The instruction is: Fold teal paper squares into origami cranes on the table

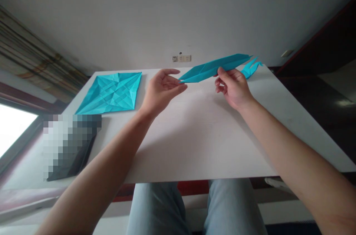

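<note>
A long, narrow piece of folded turquoise paper is held above the table, pointed at its left end. My right hand pinches its lower edge near the middle, thumb on the near face and the other fingers curled underneath. My left hand is at the pointed left tip, thumb and fingers apart around it; whether they touch the paper is hard to tell. Behind my right hand stands a turquoise origami crane, partly hidden. Left of my left hand, a creased turquoise paper square lies spread out.
Under my hands is a white table. A dark, flat object, partly pixelated, lies at its left front. Wall sockets sit beyond the back edge. A curtain hangs at left, and my legs are below the front edge.
</note>
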Demonstrator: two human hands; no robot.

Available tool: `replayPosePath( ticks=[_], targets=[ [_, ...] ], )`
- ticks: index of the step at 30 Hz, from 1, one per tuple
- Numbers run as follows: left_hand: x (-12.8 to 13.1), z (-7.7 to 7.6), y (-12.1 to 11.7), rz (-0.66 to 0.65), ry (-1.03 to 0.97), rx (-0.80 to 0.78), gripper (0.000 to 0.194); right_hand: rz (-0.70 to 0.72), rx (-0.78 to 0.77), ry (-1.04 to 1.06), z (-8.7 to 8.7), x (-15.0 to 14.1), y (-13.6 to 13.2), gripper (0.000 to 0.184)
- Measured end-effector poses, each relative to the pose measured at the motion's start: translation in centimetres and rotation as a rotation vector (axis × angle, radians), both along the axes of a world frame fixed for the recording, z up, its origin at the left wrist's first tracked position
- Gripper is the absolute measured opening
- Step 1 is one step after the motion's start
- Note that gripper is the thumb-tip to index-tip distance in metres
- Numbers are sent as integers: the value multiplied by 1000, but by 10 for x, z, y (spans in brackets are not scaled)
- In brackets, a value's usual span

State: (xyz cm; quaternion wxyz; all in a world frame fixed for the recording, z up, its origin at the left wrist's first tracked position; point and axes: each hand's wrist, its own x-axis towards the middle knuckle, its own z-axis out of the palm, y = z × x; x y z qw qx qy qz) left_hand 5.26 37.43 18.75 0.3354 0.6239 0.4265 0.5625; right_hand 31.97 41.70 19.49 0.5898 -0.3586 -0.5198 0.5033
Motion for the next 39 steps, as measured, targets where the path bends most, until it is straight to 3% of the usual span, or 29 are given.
replayPosePath(
  ticks=[3,5,13,19,29,39],
  targets=[
    [0,-2,-3,4,86,67,65,3,7,-36,-3,0,0,76],
    [0,2,-8,-6,145,123,63,13,25,-77,-5,0,0,74],
    [10,18,-20,25,403,458,18,191,127,-218,-7,-3,-5,63],
    [15,13,-22,-57,344,450,19,277,148,-205,-4,-7,-10,57],
    [14,14,-23,18,464,507,5,266,187,-279,-3,-2,-17,44],
    [10,12,-22,46,583,583,11,262,237,-274,-3,0,-18,41]
  ],
)
